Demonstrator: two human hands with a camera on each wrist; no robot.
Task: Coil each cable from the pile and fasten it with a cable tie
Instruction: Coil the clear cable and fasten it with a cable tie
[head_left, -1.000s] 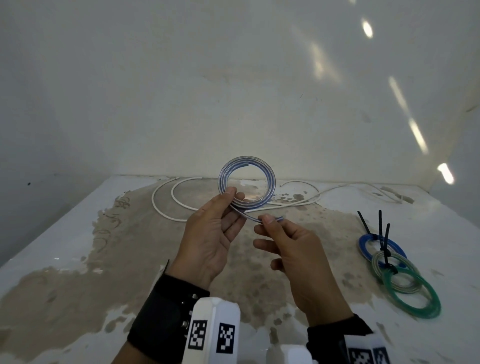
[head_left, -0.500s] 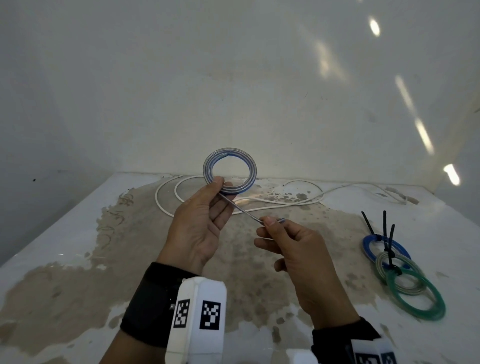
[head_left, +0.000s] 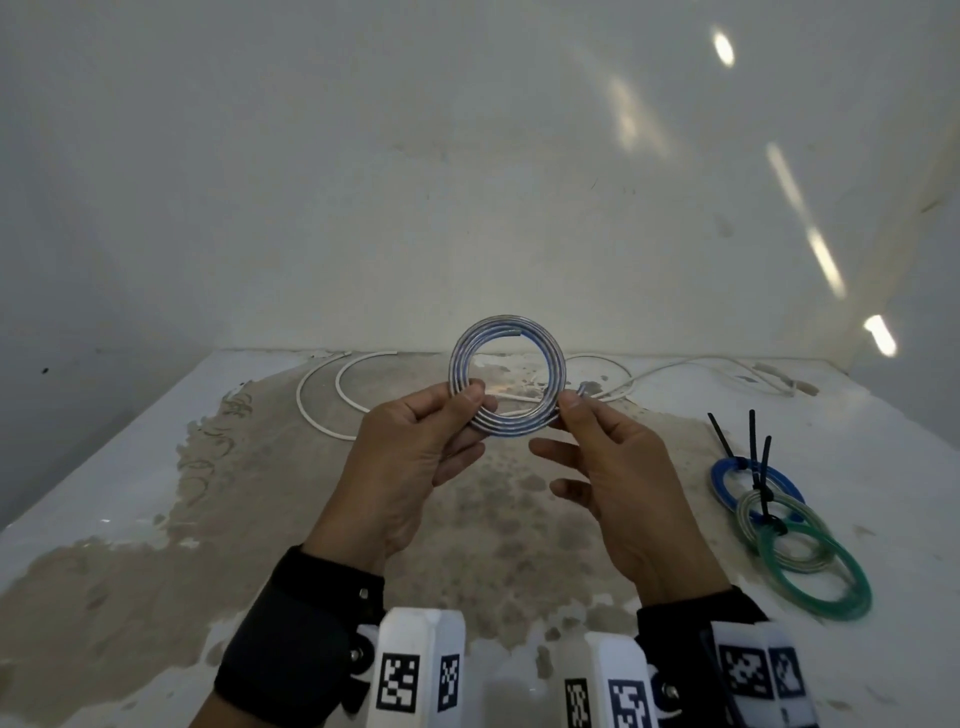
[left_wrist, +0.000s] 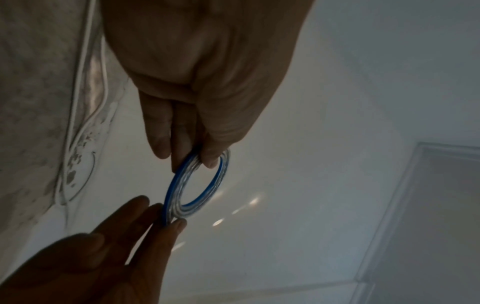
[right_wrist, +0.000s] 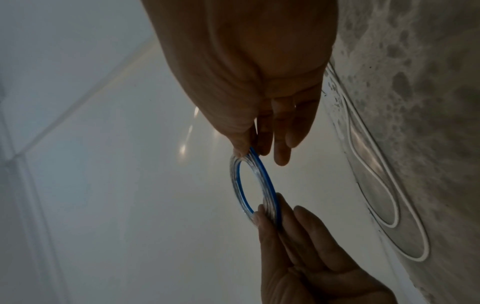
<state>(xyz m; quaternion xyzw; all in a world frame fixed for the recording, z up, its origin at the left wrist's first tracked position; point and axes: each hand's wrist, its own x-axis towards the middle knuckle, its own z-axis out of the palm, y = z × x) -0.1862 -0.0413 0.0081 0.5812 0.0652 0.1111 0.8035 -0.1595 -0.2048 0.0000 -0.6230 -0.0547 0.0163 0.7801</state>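
Observation:
A clear cable with a blue stripe, wound into a small coil, is held up above the table between both hands. My left hand pinches the coil's lower left side between thumb and fingers. My right hand pinches the lower right side, where the cable's free end sticks up just past the thumb. In the left wrist view the coil is seen edge-on, and likewise the coil in the right wrist view. A loose white cable lies uncoiled at the back of the table.
Three coils lie overlapping at the right, each with a black cable tie: a blue one, a clear one, a green one. The white table has a large brown stain and meets a white wall behind.
My right hand has brought the trailing cable end up against the coil's right side, so the straight tail is gone. The coil has shifted right, towards the middle.

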